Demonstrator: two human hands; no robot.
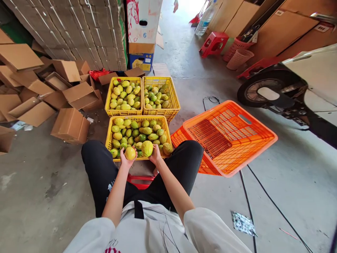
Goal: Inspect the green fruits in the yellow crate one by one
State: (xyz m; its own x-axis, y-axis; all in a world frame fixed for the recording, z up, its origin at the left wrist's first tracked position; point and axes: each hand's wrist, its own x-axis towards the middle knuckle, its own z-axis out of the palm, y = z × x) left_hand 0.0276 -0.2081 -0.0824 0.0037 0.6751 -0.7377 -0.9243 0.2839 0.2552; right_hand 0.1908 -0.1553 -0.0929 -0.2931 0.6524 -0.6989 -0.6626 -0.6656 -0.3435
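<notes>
Concrete floor (52, 211) spreads around the near yellow crate (108, 137), which is heaped with green and yellow fruit. Beyond that crate and to its left rises a tall stack of flattened cardboard (79, 31). A parked motorbike (310, 80), only partly in view, stands well to its right. Nearer on its right is a tilted orange crate (260, 126), its open mouth showing a bare slatted inside. Just behind the near yellow crate, the back left crate (123, 112) and back right crate (158, 111) sit side by side, both holding similar fruit. To its left lies a brown carton (70, 124), and far beyond it, rightward, a red stool (214, 44). Above its front edge are both hands: the left hand (125, 161) grasps a round yellow fruit, while the right hand (156, 154) grips a striped yellow-green fruit (147, 148), the larger one. Smallest is that round yellow fruit (130, 153), held left of the striped one.
</notes>
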